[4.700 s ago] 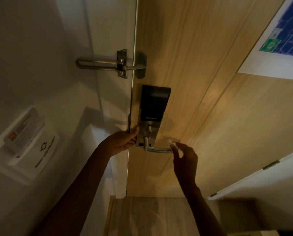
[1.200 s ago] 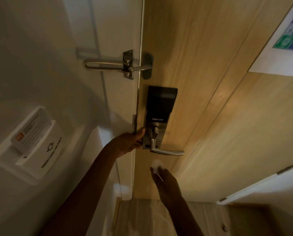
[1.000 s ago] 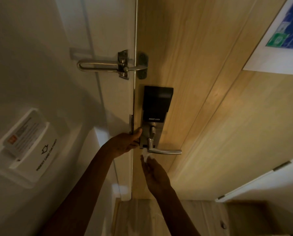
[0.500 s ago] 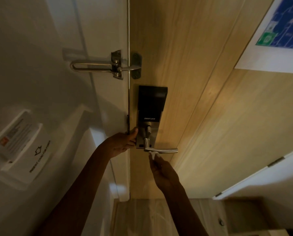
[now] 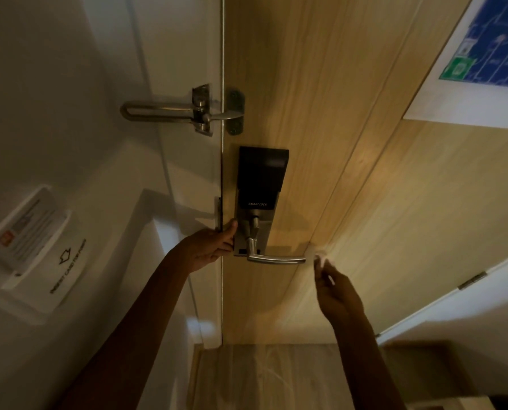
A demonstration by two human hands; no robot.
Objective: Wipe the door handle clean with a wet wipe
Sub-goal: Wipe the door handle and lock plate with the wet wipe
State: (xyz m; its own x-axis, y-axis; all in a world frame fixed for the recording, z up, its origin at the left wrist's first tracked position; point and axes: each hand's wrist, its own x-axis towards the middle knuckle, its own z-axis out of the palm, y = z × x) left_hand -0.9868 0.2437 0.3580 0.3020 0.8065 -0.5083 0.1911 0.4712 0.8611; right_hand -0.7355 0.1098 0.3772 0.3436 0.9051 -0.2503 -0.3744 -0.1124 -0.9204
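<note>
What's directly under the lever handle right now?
Beneath the lever handle only bare wooden door shows. The right hand holds the wet wipe off the lever's free end. The lever's underside is hidden.

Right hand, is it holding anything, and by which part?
The right hand pinches a small white wet wipe at its lower end between the fingertips, just off the free end of the door handle.

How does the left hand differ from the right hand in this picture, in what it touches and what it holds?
The left hand grips the door edge beside the lock; the right hand hangs free, just past the handle tip. The left hand holds no wipe; the right hand pinches a white wipe in its fingers. Both are bare and reach upward.
</note>
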